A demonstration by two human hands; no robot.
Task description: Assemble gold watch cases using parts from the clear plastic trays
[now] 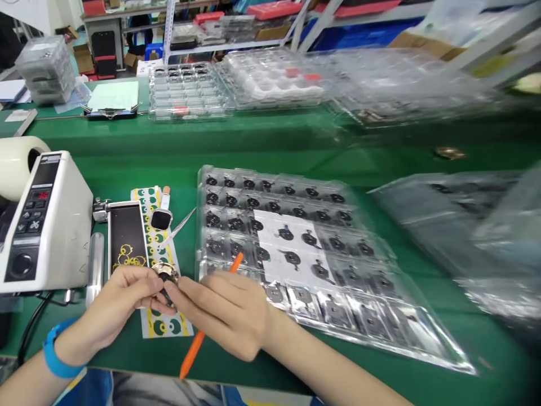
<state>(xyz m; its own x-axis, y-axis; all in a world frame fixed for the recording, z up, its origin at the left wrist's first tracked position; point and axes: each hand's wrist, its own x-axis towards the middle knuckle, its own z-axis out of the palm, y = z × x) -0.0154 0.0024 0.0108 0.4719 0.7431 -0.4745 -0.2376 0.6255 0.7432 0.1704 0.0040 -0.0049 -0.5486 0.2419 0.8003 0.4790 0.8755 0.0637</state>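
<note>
Pinched between the fingertips of both hands is a small round part, gold-rimmed with a dark centre, held just above the near edge of the green mat. My left hand closes on it from nine o'clock, thumb and forefinger pressed on its rim; my right hand meets it from three o'clock, fingertips drawn together on the same piece. That right hand also carries an orange stick, a smooth slim rod whose long axis runs from seven o'clock near my wrist up to one o'clock, its tip poking out above my knuckles. The part is too small for me to tell which way it faces.

Under my hands lies a paper sticker strip, white with yellow and green printed rings, running toward twelve o'clock. Beside it at nine o'clock sits a black rectangular fixture with a metal frame. Beyond that, at ten o'clock, stands a white boxy tape dispenser with buttons and a red display.

At one to three o'clock spreads a clear blister tray, glossy thin plastic in a grid of pockets, each holding a small dark round component. Farther off at twelve o'clock, more clear trays are stacked on the table.
</note>
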